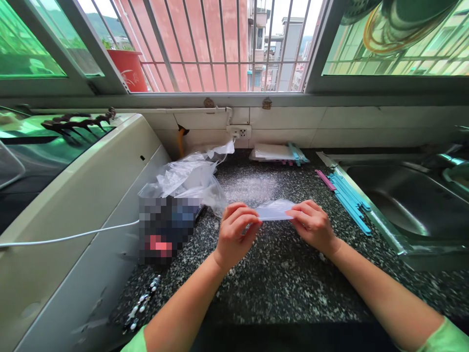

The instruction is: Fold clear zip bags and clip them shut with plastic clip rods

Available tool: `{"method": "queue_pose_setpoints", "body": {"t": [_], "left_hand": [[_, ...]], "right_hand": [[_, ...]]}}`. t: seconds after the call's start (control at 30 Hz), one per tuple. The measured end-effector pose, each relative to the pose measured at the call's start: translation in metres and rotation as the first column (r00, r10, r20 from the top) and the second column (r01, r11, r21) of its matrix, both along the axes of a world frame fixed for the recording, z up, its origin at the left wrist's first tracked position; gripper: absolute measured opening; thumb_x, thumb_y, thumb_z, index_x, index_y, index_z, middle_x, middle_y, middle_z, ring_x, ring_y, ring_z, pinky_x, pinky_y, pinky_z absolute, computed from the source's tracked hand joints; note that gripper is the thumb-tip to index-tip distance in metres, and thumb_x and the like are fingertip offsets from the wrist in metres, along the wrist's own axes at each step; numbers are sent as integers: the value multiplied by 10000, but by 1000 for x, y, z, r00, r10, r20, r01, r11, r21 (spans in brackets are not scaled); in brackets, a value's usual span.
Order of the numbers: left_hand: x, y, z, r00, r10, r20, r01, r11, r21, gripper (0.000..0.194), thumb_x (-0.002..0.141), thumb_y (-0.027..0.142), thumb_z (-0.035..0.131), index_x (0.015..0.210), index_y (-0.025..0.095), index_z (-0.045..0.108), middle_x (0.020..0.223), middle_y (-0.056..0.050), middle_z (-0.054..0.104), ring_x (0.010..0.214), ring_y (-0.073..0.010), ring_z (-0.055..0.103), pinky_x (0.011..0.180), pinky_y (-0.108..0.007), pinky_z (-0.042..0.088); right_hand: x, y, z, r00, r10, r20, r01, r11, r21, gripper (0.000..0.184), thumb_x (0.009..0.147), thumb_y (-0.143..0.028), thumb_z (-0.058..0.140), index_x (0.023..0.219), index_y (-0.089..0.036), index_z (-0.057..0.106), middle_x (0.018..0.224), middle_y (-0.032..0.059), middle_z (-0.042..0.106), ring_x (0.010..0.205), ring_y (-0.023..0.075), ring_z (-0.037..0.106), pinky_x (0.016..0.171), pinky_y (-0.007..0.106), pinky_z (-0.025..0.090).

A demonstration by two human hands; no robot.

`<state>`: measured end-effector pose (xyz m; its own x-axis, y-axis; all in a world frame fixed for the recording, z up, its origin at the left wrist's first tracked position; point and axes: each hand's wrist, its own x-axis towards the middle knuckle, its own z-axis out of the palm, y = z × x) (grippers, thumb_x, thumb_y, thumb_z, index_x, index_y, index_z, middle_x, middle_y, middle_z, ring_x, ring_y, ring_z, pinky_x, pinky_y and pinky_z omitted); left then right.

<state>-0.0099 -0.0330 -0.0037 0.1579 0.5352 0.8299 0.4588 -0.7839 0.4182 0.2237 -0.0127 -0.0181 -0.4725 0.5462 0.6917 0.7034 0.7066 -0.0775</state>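
My left hand (pixel 238 232) and my right hand (pixel 314 225) pinch opposite ends of a clear plastic sleeve (pixel 274 212) with a straight near edge, held just over the dark speckled countertop (pixel 278 278). Thumbs and fingers of both hands close on it. To the left of my left hand lies a crumpled heap of clear plastic bags (pixel 186 177). Right of my right hand, several light blue plastic strips (pixel 350 200) and a pink strip (pixel 324 180) rest beside the sink.
A steel sink (pixel 406 195) is at the right, a gas stove (pixel 120 161) at the left. Against the tiled wall lies a stack of clear sleeves (pixel 273 152) with strips. A pixelated device (pixel 172 225), a white cable (pixel 73 238) and a beaded strand (pixel 142 303) lie left.
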Motion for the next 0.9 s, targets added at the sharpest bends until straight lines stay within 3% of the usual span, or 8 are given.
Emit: {"method": "queue_pose_setpoints", "body": {"t": [0.13,0.23,0.33,0.47,0.57,0.63,0.77,0.9], "left_hand": [[2,-2,-1,999,22,46,-24,999,33,92,783,108,588,779,199,571,716,-1,652,758,-146,542,741,-318,474],[4,-6,-2,999,-9,-34,11,998,60,100,780,102,582,798,200,573,730,-4,662,778,-152,542,750,-321,467],[4,-6,-5,995,-16,-100,26,995,96,92,775,146,605,845,201,577,743,-10,671,801,-164,544,768,-330,452],[-1,3,-7,995,56,-80,-51,997,62,287,697,305,713,931,199,585,848,-43,677,873,-196,550,829,-366,427],[-4,9,-9,999,34,12,-33,994,-101,289,690,305,717,934,199,605,879,-49,665,882,-194,548,823,-349,427],[-3,10,-10,984,-47,172,85,971,-223,175,729,287,677,869,196,625,808,-36,649,825,-175,548,774,-314,437],[2,1,-10,818,-117,564,396,825,-403,114,752,300,649,731,189,635,710,-3,609,710,-128,534,688,-250,424],[3,-6,-5,632,25,774,584,641,-498,252,671,396,708,673,166,606,603,30,548,566,-78,459,558,-191,365]], "right_hand": [[-5,-1,-1,1000,-1,11,1,1000,-9,111,825,-199,552,831,-192,663,773,47,645,746,167,511,685,296,435],[-17,-8,0,998,52,-45,-53,998,-31,115,795,-262,602,859,-180,653,787,56,645,753,174,515,695,309,437],[-27,-16,3,986,147,-84,-152,987,-49,73,806,-198,571,818,-186,642,730,38,630,707,159,499,674,303,426],[-22,-16,9,937,167,-306,-215,968,-131,101,806,-167,560,723,-187,614,688,29,596,686,145,491,649,282,421],[-11,-13,10,843,57,-535,-246,925,-289,192,822,-282,558,661,-187,600,687,31,583,709,153,506,674,290,423],[-8,-13,9,753,-76,-654,-305,840,-450,260,805,-407,567,683,-183,617,717,41,596,725,166,523,665,293,427],[-12,-17,9,608,-318,-728,-506,551,-663,387,676,-549,649,728,-166,630,672,33,600,605,140,510,544,257,405],[-17,-22,14,566,-377,-733,-589,438,-679,392,597,-523,719,695,-162,600,636,7,576,549,99,467,505,220,375]]}}
